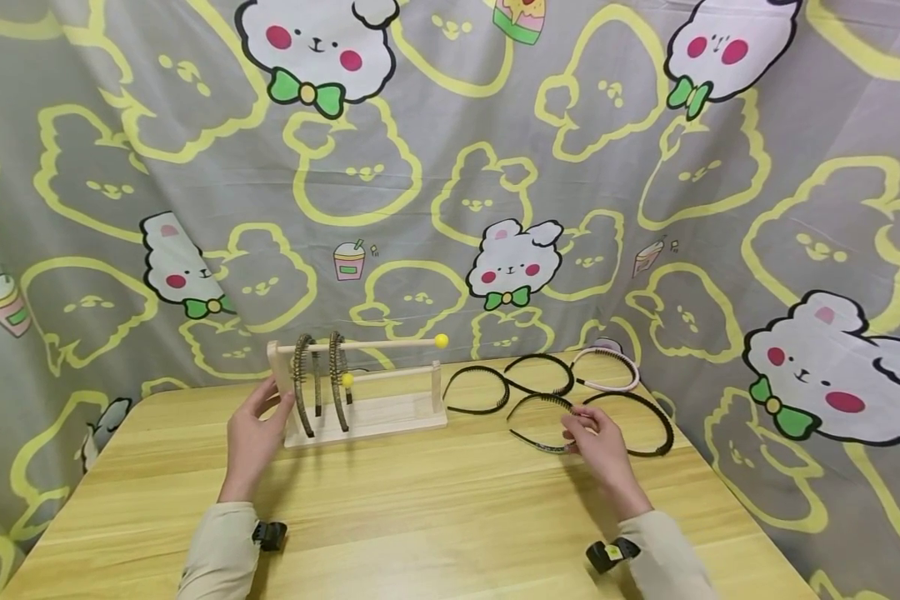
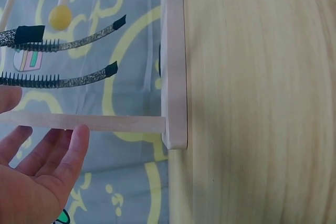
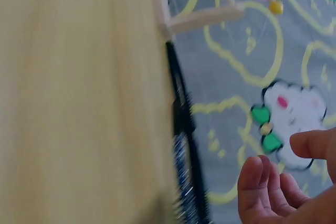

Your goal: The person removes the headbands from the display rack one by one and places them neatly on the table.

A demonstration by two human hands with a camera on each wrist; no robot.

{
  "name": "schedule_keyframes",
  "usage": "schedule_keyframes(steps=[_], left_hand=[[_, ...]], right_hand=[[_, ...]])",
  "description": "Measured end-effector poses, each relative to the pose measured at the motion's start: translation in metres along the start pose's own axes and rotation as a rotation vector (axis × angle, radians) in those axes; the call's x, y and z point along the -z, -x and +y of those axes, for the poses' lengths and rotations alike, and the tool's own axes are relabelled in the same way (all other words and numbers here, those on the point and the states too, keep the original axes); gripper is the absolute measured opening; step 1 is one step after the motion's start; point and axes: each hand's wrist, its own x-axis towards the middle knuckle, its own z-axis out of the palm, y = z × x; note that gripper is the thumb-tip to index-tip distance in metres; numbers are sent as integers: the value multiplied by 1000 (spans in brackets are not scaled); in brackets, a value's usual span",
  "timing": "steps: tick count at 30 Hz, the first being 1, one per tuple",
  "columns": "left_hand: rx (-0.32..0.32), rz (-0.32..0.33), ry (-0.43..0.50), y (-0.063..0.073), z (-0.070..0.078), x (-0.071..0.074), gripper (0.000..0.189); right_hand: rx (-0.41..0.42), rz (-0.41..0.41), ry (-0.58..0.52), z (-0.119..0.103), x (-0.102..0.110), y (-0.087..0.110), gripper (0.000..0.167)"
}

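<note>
On the left of the table stands a pale wooden headband rack (image 1: pixel 412 417) with two bars tipped by yellow balls. My left hand (image 1: pixel 255 433) grips its left upright, thumb on one side and fingers on the other in the left wrist view. Two glittery toothed headbands (image 1: pixel 300 387) hang from the upper bar near that hand. Over on the right, my right hand (image 1: pixel 606 454) is just above the table, its fingertips overlapping the end of a glittery dark headband (image 1: pixel 543 448). The right wrist view shows thumb and fingers apart, with nothing between them.
Beyond the right hand lie several more headbands: black ones (image 1: pixel 476 412) close to the rack and a white-pink one (image 1: pixel 607 389) at the back. A larger black headband (image 1: pixel 667 442) lies to its right. A patterned grey curtain (image 1: pixel 435 242) borders the wooden table (image 1: pixel 420 517).
</note>
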Motion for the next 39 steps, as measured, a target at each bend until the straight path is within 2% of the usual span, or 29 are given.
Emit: schedule_keyframes(steps=[7,15,20,32,39], left_hand=[[-8,0,2,0,-1,-1,50],[-10,-10,13,1,0,0,52],[-8,-6,10,0,-1,0,52],[-13,-12,13,0,-2,0,52],[-28,-11,10,0,0,1,53]], right_hand=[[136,-41,33,-40,-34,8,44],[299,-105,12,-84,-90,18,38],[373,-159,56,-107,-124,24,39],[516,-293,136,-129,-205,33,37],[558,-295,212,-145,-249,39,39]])
